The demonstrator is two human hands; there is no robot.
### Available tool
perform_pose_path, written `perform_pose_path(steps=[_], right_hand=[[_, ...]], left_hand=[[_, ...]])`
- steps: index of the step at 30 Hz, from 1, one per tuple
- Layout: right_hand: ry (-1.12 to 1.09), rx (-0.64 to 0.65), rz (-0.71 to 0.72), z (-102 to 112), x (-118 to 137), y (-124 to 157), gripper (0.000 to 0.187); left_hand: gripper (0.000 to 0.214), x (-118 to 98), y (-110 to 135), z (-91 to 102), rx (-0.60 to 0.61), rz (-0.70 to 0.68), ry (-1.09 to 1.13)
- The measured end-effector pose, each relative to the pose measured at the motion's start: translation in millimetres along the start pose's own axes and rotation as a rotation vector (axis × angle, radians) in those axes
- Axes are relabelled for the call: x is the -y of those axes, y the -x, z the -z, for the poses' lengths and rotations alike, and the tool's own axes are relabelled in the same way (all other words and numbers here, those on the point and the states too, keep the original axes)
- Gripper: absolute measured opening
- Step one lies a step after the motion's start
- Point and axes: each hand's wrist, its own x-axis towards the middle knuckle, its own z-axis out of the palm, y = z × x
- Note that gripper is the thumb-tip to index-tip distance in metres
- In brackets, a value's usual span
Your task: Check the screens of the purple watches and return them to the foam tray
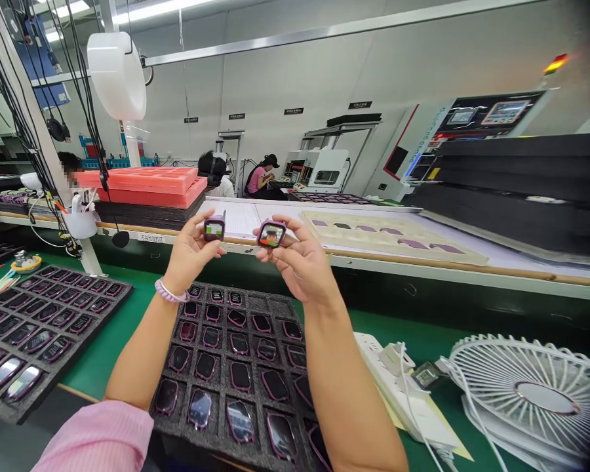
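My left hand (194,244) is closed on a smartwatch case (214,228) with a purple rim and a lit screen. A second smartwatch case (271,234) of the same kind, its screen also lit, is gripped in the fingers of my right hand (302,257). Both are held up side by side, apart from each other, their screens facing me. Below my hands lies a dark foam tray (210,419) with rows of similar watch cases, each in its own pocket; my right forearm hides part of it. A few pockets along its far edge are bare.
Another foam tray of watch cases (54,314) lies at left. A white power strip (403,387) and a white fan (535,393) stand at right. Across the back runs a shelf with red trays (152,187) and a pale sheet with purple pieces (393,239). People sit beyond.
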Motion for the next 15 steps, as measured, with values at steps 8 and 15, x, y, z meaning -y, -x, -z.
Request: perform_pose_path(steps=[8,15], right_hand=[[-0.090,0.022,-0.088,-14.5,-25.2,9.5,0.049],[-0.110,0.011,-0.101,-12.9,-28.8,6.5,0.045]], left_hand=[[0.057,17.3,15.9,-8.4,0.019,0.042,-0.027],[0.046,20.1,14.6,-11.4,-0.025,0.039,-0.019]])
